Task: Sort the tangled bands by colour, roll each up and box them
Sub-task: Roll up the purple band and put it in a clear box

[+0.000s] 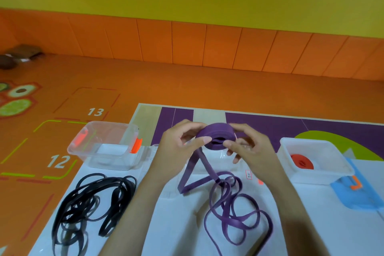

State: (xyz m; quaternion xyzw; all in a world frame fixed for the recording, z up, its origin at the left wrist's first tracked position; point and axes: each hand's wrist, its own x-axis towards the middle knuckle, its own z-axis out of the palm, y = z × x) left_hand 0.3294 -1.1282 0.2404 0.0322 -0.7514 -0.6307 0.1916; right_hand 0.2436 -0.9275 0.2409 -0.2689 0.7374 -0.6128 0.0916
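A half-wound purple roll [216, 135] is held up between both hands above the white sheet. My left hand [178, 147] grips its left side with thumb on the front. My right hand [247, 145] pinches its right side. The loose purple band [234, 210] trails down from the roll into a tangle on the sheet. A tangled black band [91, 203] lies at the left. A rolled red band [301, 162] sits inside the white box [324, 174] at the right. A clear box [108, 145] with orange clips stands at the left.
The white sheet [178, 224] covers a purple and green mat [270, 124] on an orange floor. Another clear container [220, 156] is partly hidden behind my hands. A blue patch [357, 195] lies near the white box. An orange padded wall runs along the back.
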